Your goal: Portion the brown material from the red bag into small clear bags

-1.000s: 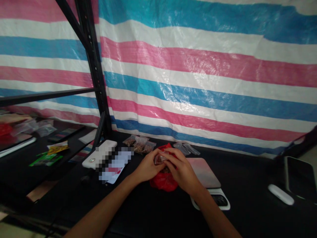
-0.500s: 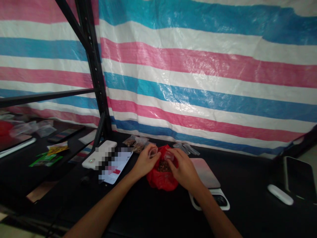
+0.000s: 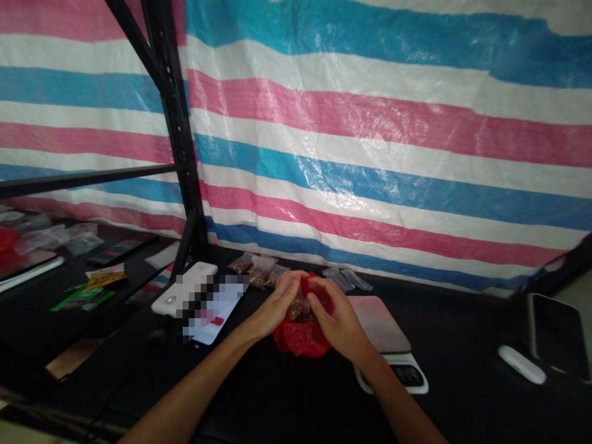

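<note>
Left hand (image 3: 276, 306): gripping clear bag (image 3: 295, 310) at mouth of red bag (image 3: 304, 341) | right hand (image 3: 337, 319): fingers curled, grip cannot be determined | red bag: on black table (image 3: 277, 398), beside scale (image 3: 382, 325) | filled bags (image 3: 260, 271): 3, behind

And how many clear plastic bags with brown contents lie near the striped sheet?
3: left bag, middle bag, and right bag partly behind the left hand; more may be hidden.

1. Plastic bag (image 3: 303, 343) on table (image 3: 268, 394): my landmark.
2. Right of bag I see scale (image 3: 382, 327); farther right, case (image 3: 522, 365), then second phone (image 3: 559, 333).
3. Behind bag I see filled packets (image 3: 260, 271) to left, flat packets (image 3: 346, 279) to right, sheet (image 3: 370, 166) beyond.
4. Left of bag: phone (image 3: 213, 328).
</note>
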`<state>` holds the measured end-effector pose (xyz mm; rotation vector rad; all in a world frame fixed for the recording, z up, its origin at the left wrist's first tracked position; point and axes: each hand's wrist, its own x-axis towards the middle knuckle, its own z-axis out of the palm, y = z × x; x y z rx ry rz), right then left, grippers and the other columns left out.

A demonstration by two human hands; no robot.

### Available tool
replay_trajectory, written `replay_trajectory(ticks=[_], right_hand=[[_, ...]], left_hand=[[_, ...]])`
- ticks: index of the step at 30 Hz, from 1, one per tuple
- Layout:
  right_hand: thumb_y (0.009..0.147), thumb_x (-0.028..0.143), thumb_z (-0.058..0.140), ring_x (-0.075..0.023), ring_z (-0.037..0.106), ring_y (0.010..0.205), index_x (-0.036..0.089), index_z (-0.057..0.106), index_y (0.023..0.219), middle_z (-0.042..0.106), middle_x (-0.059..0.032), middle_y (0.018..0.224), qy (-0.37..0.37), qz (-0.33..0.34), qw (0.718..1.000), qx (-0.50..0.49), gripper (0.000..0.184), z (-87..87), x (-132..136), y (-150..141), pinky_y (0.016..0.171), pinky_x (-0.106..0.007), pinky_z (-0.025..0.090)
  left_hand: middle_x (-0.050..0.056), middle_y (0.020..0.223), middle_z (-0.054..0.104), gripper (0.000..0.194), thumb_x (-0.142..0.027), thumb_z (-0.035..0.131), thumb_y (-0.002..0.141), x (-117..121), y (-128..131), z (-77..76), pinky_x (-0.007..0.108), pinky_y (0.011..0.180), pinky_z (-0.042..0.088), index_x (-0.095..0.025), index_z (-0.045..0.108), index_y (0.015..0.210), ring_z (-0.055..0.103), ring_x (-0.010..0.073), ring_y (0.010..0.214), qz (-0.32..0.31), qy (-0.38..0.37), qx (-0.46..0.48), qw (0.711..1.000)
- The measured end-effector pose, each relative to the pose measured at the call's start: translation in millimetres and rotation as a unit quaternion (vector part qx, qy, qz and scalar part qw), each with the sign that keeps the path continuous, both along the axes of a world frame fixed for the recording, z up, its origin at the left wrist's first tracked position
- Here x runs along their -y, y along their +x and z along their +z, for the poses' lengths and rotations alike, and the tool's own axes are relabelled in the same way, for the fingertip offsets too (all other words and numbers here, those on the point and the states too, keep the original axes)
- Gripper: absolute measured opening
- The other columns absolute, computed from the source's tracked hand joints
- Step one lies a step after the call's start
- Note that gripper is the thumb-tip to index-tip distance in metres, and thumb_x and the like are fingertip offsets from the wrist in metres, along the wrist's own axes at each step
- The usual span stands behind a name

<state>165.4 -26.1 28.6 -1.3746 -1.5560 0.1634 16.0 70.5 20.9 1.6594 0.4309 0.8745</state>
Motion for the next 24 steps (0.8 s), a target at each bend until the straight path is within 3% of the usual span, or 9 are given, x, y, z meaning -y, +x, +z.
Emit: replay_trajectory(ticks=[4,9,13,16,19,21,24], right_hand=[[0.095,0.03,0.058,-0.0223,0.066,0.108,0.022,0.063,0.116,0.07,-0.0079,0.116,-0.026,0.025,0.997,-0.065,0.023,0.1,-1,-2,0.1,-0.041,0.051],[0.083,0.023,0.071,-0.0205,0.066,0.103,0.023,0.061,0.115,0.07,-0.0044,0.113,-0.056,0.081,0.991,-0.092,0.034,0.0,2,-11,0.094,-0.036,0.053],[0.088,0.023,0.063,-0.0198,0.066,0.095,0.022,0.062,0.114,0.07,-0.0044,0.106,-0.043,0.074,0.992,-0.092,0.026,5.8,2,-10,0.089,-0.035,0.053],[0.09,0.025,0.057,-0.0203,0.065,0.094,0.022,0.062,0.113,0.069,-0.0053,0.105,0.008,0.022,0.998,-0.05,0.023,15.9,4,3,0.089,-0.035,0.051],[0.088,0.023,0.054,-0.0211,0.064,0.089,0.022,0.064,0.108,0.069,-0.0049,0.098,0.033,-0.063,0.997,0.024,0.022,28.6,10,22,0.084,-0.035,0.049],[0.082,0.019,0.053,-0.0215,0.064,0.083,0.022,0.065,0.103,0.069,-0.0038,0.09,0.018,-0.124,0.988,0.094,0.025,36.4,15,37,0.081,-0.035,0.047],[0.074,0.014,0.053,-0.0208,0.063,0.075,0.021,0.068,0.094,0.067,-0.0018,0.078,-0.073,-0.198,0.955,0.208,0.026,43.8,23,56,0.079,-0.035,0.041]], left_hand=[[0.008,0.124,0.055,0.061,-0.075,0.041,0.09,1,0,-4.1,0.04,0.116,0.035,-0.024,0.054,0.121,0.049,0.0239,0.127,-0.019,-0.023,-0.024,0.999],[0.009,0.133,0.05,0.068,-0.08,0.039,0.087,2,0,-7.1,0.039,0.117,0.033,-0.026,0.047,0.127,0.046,0.0241,0.132,-0.016,-0.048,-0.02,0.999],[0.01,0.136,0.048,0.07,-0.081,0.042,0.085,2,0,-9.8,0.041,0.117,0.032,-0.026,0.047,0.13,0.044,0.0258,0.133,-0.034,-0.033,0.008,0.999],[0.01,0.133,0.05,0.07,-0.08,0.04,0.087,0,0,-11.4,0.043,0.115,0.033,-0.026,0.048,0.131,0.045,0.0266,0.13,-0.043,-0.013,0.029,0.999],[0.009,0.124,0.052,0.07,-0.079,0.034,0.089,-3,2,-13.2,0.043,0.114,0.033,-0.024,0.051,0.128,0.047,0.0263,0.124,0.007,-0.009,0.018,1.0],[0.009,0.122,0.052,0.067,-0.077,0.031,0.092,-6,2,-13.6,0.042,0.113,0.032,-0.024,0.052,0.127,0.047,0.0259,0.121,0.05,-0.006,0.005,0.999],[0.009,0.125,0.052,0.06,-0.07,0.027,0.097,-10,2,-12.0,0.041,0.113,0.033,-0.023,0.052,0.125,0.048,0.0253,0.12,0.076,0.015,-0.013,0.997]])
